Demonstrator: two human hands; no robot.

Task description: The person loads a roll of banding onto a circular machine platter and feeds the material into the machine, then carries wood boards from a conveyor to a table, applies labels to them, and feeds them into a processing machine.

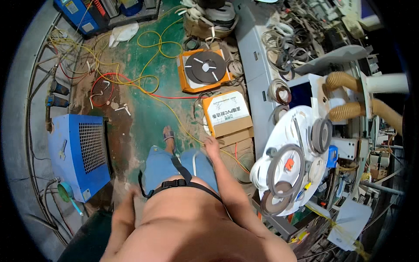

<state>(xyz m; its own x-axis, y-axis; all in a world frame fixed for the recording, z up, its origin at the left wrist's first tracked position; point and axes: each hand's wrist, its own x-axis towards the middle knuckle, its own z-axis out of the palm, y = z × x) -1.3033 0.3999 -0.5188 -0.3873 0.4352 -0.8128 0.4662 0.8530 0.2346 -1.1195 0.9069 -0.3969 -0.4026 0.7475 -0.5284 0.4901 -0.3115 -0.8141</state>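
While right hand (212, 147) hangs near my right thigh, just beside near left corner of orange-and-white box (227, 109), fingers look loosely bent; cannot tell whether I hold anything. Left hand (134, 191) blurred beside my hip, grip can't be told. Box lies toward right edge of green floor (135, 126), beside grey cabinet (257, 105). Beyond, second box (185, 84) carries dark coil (218, 65).

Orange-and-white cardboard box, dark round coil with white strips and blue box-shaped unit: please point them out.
Orange-and-white cardboard box (228, 107), head view: white top face.
Dark round coil with white strips (196, 73), head view: left band.
Blue box-shaped unit (88, 149), head view: mesh grille.
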